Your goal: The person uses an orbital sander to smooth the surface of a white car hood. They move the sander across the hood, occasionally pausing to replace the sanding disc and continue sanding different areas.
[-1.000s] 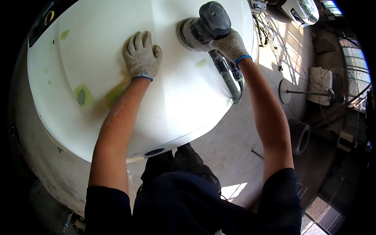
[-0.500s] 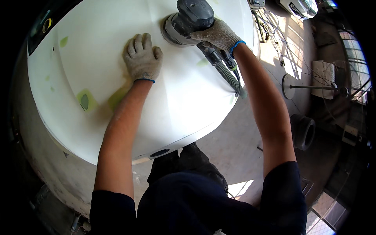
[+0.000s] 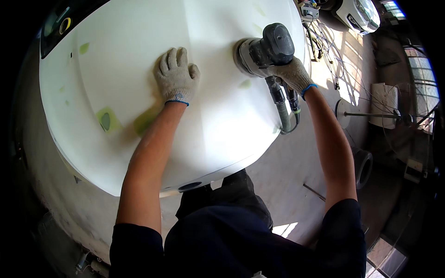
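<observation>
Orbital sander (image 3: 278, 44) gripped in right hand (image 3: 293, 75) on white car hood (image 3: 218, 116)

The sander sits toward the hood's right edge, its round pad against the panel; the gloved right hand is wrapped around its body. A ribbed hose (image 3: 283, 116) drops from it to the near right edge. The gloved left hand (image 3: 177, 79) lies open, palm down, left of the central crease, thumb apart. Greenish patches dot the hood, one with a darker oval (image 3: 105, 121) toward the left edge. A pale box (image 3: 384, 104) stands off to the right, its contents hidden. Around it on the grey floor (image 3: 282, 185) are tangled cables (image 3: 324, 51), a round-based metal stand (image 3: 343, 113) and a tyre (image 3: 364, 167); a barred window (image 3: 424, 76) lies beyond.
</observation>
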